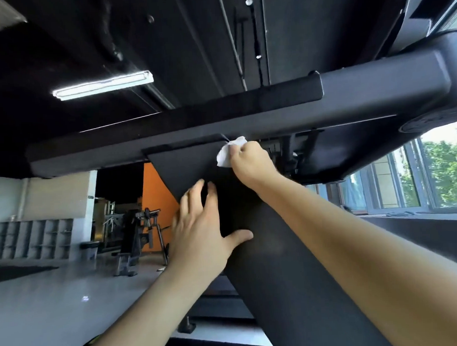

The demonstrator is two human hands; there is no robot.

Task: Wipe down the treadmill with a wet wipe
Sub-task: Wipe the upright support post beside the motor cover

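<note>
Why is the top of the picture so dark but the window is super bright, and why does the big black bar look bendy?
In the head view, daylight through the window is overexposed while the ceiling stays dim apart from the glaring strip light; the wide-angle lens bows the treadmill bar; the left hand looks slightly soft, the right hand with the wet wipe is sharper.

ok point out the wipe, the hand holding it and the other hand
wipe (pixel 228 153): head view, on the white crumpled part left of the fingers
right hand (pixel 250 160): head view, back of the hand
left hand (pixel 201 230): head view, back of the hand, flat on the black treadmill post
</note>
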